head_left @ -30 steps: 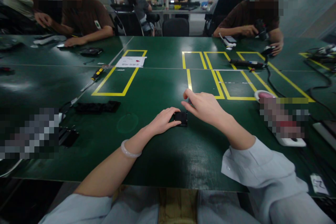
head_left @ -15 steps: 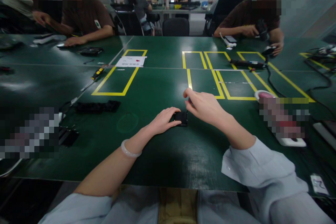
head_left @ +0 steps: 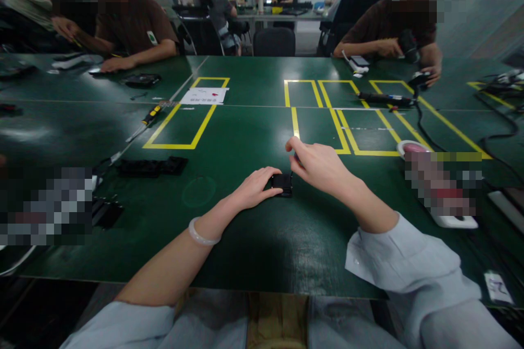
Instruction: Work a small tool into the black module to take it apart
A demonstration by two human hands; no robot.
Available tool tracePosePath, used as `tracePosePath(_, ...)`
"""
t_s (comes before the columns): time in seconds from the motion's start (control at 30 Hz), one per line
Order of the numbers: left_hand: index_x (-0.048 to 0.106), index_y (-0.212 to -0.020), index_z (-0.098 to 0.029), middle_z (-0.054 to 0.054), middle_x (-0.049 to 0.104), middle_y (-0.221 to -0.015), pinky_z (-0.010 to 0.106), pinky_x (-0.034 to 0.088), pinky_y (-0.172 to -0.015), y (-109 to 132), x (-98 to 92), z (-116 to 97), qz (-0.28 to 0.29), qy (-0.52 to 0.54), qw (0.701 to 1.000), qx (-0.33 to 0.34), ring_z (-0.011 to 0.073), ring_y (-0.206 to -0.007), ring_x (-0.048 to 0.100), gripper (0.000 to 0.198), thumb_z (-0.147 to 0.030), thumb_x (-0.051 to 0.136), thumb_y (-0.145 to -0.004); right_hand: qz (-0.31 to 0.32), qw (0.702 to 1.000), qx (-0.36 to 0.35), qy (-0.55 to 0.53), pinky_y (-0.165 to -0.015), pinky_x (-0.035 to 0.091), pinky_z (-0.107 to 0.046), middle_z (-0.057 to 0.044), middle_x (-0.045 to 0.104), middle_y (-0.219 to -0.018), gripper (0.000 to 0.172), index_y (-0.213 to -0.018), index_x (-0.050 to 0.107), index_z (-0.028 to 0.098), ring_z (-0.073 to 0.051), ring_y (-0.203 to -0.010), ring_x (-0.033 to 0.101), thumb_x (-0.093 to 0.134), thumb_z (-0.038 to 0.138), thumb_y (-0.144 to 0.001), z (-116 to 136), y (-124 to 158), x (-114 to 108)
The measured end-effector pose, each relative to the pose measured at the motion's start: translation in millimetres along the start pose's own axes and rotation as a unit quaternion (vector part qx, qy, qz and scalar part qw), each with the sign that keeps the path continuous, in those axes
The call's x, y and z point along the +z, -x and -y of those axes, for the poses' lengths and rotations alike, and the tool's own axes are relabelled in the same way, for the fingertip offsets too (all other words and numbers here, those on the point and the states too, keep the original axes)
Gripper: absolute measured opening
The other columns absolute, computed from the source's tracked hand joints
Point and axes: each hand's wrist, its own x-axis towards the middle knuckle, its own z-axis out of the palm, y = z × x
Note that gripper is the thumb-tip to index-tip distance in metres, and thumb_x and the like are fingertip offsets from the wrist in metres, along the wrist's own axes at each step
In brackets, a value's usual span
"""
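A dark green surface fills the room's foreground, with more people seated at another table far behind. At the far left edge a co-worker in a brown shirt rests a forearm on the surface. Nearer, at the left, black trays lie flat, and a screwdriver with a yellow and black handle lies slanted beyond them. A yellow tape frame is marked just right of it, with a white paper at its far end.

The left hand, a pale bangle on its wrist, lies low on the surface near the middle. Its fingers are closed loosely around the left side of a small black box, thumb on the near edge, fingertips on the far one. The box sits flat on the surface, between the two hands and touching the left.

The right hand hovers just above and to the right of the box. Its thumb and forefinger are pinched narrow on a thin dark tool, too small to tell its kind, whose tip comes down at the box's right edge.

Further right, more yellow frames cross the surface. A pink dish stands near them, and a black cable runs away to a second co-worker at the far right, whose hands hold a dark device.
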Motion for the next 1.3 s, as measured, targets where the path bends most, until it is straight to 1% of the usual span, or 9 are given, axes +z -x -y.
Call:
tracePosePath(0.13,0.049,-0.119,-0.020,0.008,0.060,-0.115,0.039,0.044,-0.093,0.0,-0.5,-1.1,0.004,-0.002,1.000,-0.002,0.0242,-0.106,0.057,0.038,-0.045,0.054,-0.091,0.008,1.000,-0.004,-0.012,-0.056,0.024,-0.027,-0.004,0.071,-0.083,0.026,-0.111,0.049,0.019,-0.018,-0.066,0.062,0.034,0.034,-0.095,0.4,0.6,-1.8)
tracePosePath(0.27,0.049,-0.118,-0.020,0.008,0.060,-0.116,0.040,0.044,-0.093,0.2,-0.5,-1.3,0.007,0.000,1.000,-0.008,0.0248,-0.106,0.057,0.037,-0.045,0.053,-0.091,0.023,1.000,-0.002,0.006,-0.054,0.022,-0.027,-0.005,0.071,-0.080,0.028,-0.109,0.050,0.020,-0.018,-0.065,0.062,0.035,0.039,-0.096,-1.5,-1.5,-0.4)
tracePosePath(0.37,0.049,-0.118,-0.020,0.008,0.060,-0.116,0.039,0.044,-0.092,0.2,-0.2,-0.8,0.008,0.001,1.000,-0.006,0.0244,-0.107,0.057,0.037,-0.045,0.053,-0.091,0.022,1.000,0.000,0.018,-0.053,0.021,-0.027,-0.004,0.071,-0.079,0.026,-0.108,0.051,0.020,-0.019,-0.064,0.062,0.034,0.035,-0.096,-2.2,-2.1,0.9)
tracePosePath(0.57,0.049,-0.118,-0.020,0.008,0.060,-0.115,0.039,0.044,-0.092,-0.6,-0.7,-1.0,0.006,0.000,1.000,0.001,0.0241,-0.106,0.057,0.036,-0.043,0.054,-0.090,0.012,1.000,0.002,-0.001,-0.056,0.025,-0.028,-0.005,0.071,-0.083,0.027,-0.114,0.048,0.019,-0.019,-0.066,0.062,0.033,0.026,-0.092,1.2,0.3,-2.1)
tracePosePath(0.7,0.049,-0.119,-0.019,0.008,0.060,-0.116,0.039,0.044,-0.093,-0.3,-1.0,-1.4,0.007,-0.002,1.000,0.000,0.0242,-0.107,0.057,0.037,-0.043,0.054,-0.091,0.016,1.000,-0.003,-0.017,-0.056,0.025,-0.028,-0.004,0.071,-0.086,0.027,-0.112,0.048,0.019,-0.018,-0.068,0.062,0.035,0.033,-0.095,1.4,0.2,-3.0)
tracePosePath(0.83,0.049,-0.119,-0.019,0.008,0.060,-0.117,0.039,0.044,-0.094,0.0,-1.3,-1.2,0.010,-0.003,1.000,-0.003,0.0243,-0.107,0.057,0.037,-0.043,0.054,-0.091,0.024,1.000,-0.003,0.003,-0.055,0.023,-0.027,-0.003,0.070,-0.079,0.029,-0.108,0.051,0.020,-0.018,-0.065,0.061,0.034,0.041,-0.097,-1.7,-1.1,-1.1)
tracePosePath(0.97,0.049,-0.118,-0.020,0.008,0.060,-0.117,0.040,0.044,-0.094,-0.2,-2.2,-2.2,0.012,0.003,1.000,-0.007,0.0247,-0.107,0.057,0.037,-0.045,0.053,-0.091,0.033,0.999,0.002,0.025,-0.054,0.022,-0.027,-0.004,0.070,-0.077,0.026,-0.106,0.052,0.020,-0.017,-0.063,0.061,0.032,0.034,-0.097,-2.8,-1.7,-0.3)
tracePosePath(1.13,0.049,-0.118,-0.021,0.009,0.059,-0.117,0.041,0.044,-0.094,-0.5,-2.2,-3.1,0.010,0.003,1.000,-0.007,0.0252,-0.108,0.056,0.037,-0.046,0.052,-0.091,0.017,1.000,0.004,0.010,-0.055,0.023,-0.028,-0.004,0.070,-0.079,0.026,-0.109,0.051,0.020,-0.017,-0.062,0.061,0.032,0.027,-0.093,-0.1,-0.5,-1.6)
tracePosePath(1.3,0.049,-0.118,-0.020,0.008,0.059,-0.116,0.039,0.044,-0.094,-0.4,-0.2,-0.6,0.006,0.001,1.000,-0.001,0.0247,-0.108,0.057,0.037,-0.045,0.053,-0.091,0.005,1.000,-0.004,-0.012,-0.056,0.025,-0.027,-0.004,0.071,-0.084,0.025,-0.110,0.050,0.019,-0.018,-0.067,0.062,0.034,0.031,-0.094,-0.4,0.4,-2.0)
